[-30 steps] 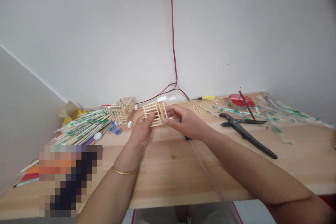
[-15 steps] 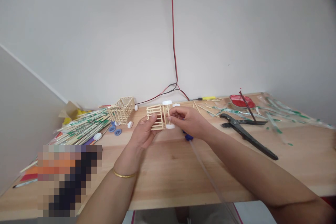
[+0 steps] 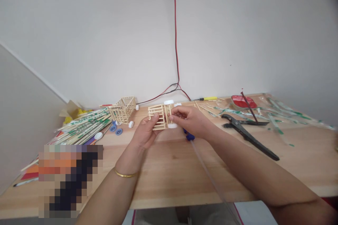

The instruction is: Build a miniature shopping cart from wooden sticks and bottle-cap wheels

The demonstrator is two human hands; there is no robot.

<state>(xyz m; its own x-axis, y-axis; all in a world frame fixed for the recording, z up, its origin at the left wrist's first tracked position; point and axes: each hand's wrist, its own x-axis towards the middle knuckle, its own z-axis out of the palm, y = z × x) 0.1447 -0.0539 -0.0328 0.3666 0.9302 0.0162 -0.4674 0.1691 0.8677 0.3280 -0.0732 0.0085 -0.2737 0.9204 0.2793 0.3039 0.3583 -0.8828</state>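
Between my hands is a small model cart (image 3: 157, 116) built of pale wooden sticks, held above the table. White caps (image 3: 169, 102) sit like wheels at its right end, one at the far side and one at the near side. My left hand (image 3: 144, 130) grips the slatted body from the left, thumb on top. With fingers pinched, my right hand (image 3: 188, 119) holds the right end close to the near white cap; its fingertips partly cover that end. A second stick cart (image 3: 123, 109) stands on the table to the left, white caps beside its base.
Blue caps (image 3: 119, 132) and a pile of wrapped sticks (image 3: 87, 124) lie on the left. Black cutters (image 3: 245, 135), a red dish (image 3: 243, 102) and torn wrappers (image 3: 277, 126) are at right. A yellow-handled tool (image 3: 210, 98) lies by the wall. A clear tube (image 3: 206, 172) crosses the front edge.
Almost nothing differs. Both hands keep hold of the cart in nearly the same place, and the view has shifted very slightly.
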